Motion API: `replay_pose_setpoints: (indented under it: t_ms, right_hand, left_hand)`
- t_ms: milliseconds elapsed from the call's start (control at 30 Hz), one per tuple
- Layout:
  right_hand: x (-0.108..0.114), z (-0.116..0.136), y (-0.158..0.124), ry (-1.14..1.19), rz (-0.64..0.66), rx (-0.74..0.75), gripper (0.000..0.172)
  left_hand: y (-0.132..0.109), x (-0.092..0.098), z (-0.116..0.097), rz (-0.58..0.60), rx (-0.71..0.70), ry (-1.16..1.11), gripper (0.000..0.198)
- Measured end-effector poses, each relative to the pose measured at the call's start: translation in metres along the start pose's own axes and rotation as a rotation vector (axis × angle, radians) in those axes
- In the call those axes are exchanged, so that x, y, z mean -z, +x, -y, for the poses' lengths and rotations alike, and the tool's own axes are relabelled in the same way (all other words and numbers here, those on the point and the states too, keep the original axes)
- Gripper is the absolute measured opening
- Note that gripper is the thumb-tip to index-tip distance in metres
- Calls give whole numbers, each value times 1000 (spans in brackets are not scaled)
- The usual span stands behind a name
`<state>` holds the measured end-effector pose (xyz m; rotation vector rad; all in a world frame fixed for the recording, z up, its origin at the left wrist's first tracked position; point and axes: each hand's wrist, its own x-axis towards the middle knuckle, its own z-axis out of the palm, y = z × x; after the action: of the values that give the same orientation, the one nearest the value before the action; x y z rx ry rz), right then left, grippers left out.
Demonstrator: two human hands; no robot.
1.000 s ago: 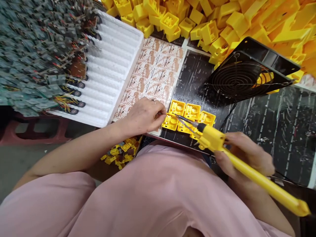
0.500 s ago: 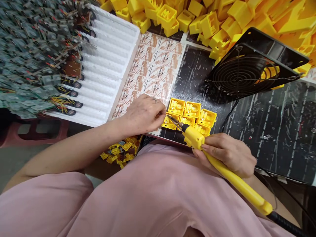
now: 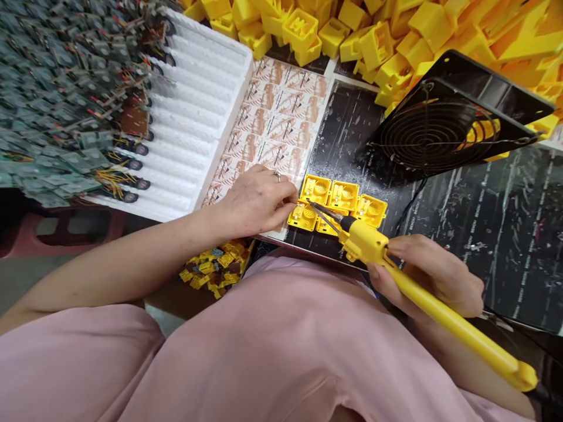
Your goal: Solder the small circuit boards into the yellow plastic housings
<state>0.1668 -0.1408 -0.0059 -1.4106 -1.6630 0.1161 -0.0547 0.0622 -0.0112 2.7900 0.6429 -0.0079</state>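
My right hand is wrapped round the handle of a yellow soldering iron, a gun-like type with a thin feed tube beside its tip. The tip points left, over the border between the small open yellow plastic housings, which sit in two rows. My left hand, with a ring on one finger, rests at their left side. Its fingers are curled and pressed together at the edge of the front left housing; what they pinch is hidden. The iron partly covers the front-row housings further right.
A black fan with a wire grille stands behind on the right. Yellow plastic cases are heaped along the back. To the left, a white foam tray carries many wired circuit boards. Below the table edge is a box of yellow parts.
My right hand has drawn the soldering iron to the right, and its tip has shifted off the front left housing. My left hand has stayed almost in place.
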Motion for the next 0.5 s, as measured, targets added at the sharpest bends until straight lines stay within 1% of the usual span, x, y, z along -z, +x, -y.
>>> replay_pose_setpoints:
  t_ms: [67,100,133,200,300,367,500]
  right_hand:
    - [-1,-3,-3,-1,-65,-1,55]
    - [-2,-5,-4,-3,-76,13,56]
    - [-3,-6,-5,1,-79,32,56]
    - [-3,-7,-4,20,-44,48,54]
    - [3,-2,0,63,-36,24,45]
    - [8,2,4,68,7,3,38]
    - [12,3,10,8,154,108,36]
  left_hand:
    - [0,-1,2,-6,17,-92,26]
    - [0,-1,3,-9,25,-139,25]
    - [0,-1,5,-12,32,-183,24]
    - [0,-1,8,-9,40,-265,22]
    - [-2,3,10,23,31,-365,21]
    - [-4,5,10,54,20,-382,21]
    - [-2,9,3,110,35,-274,18]
